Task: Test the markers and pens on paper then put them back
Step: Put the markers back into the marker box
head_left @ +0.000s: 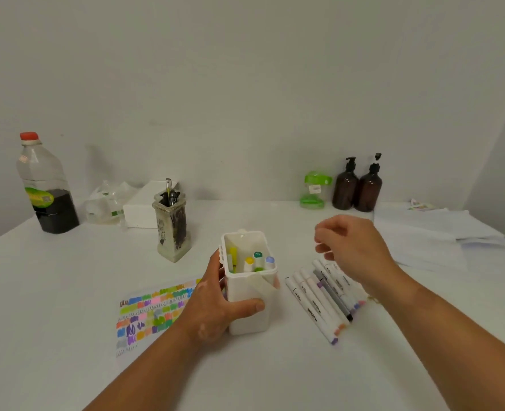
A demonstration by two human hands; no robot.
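My left hand (215, 304) grips a white plastic marker box (252, 315) that stands upright at the table's middle, thumb across its front. Several markers (254, 261) with yellow, green and lilac caps stand inside it. To its right several white-bodied markers (322, 298) lie side by side on the table. My right hand (352, 247) hovers just above their far ends, fingers loosely curled, holding nothing. A sheet of paper (153, 312) covered with coloured test strokes lies left of the box, partly under my left wrist.
A ceramic pen pot (172, 229) with dark pens stands behind the box. At the back are a big bottle of dark liquid (45, 188), a white box (144, 207), a green container (315, 189) and two brown pump bottles (357, 188). Loose paper sheets (429, 232) lie far right.
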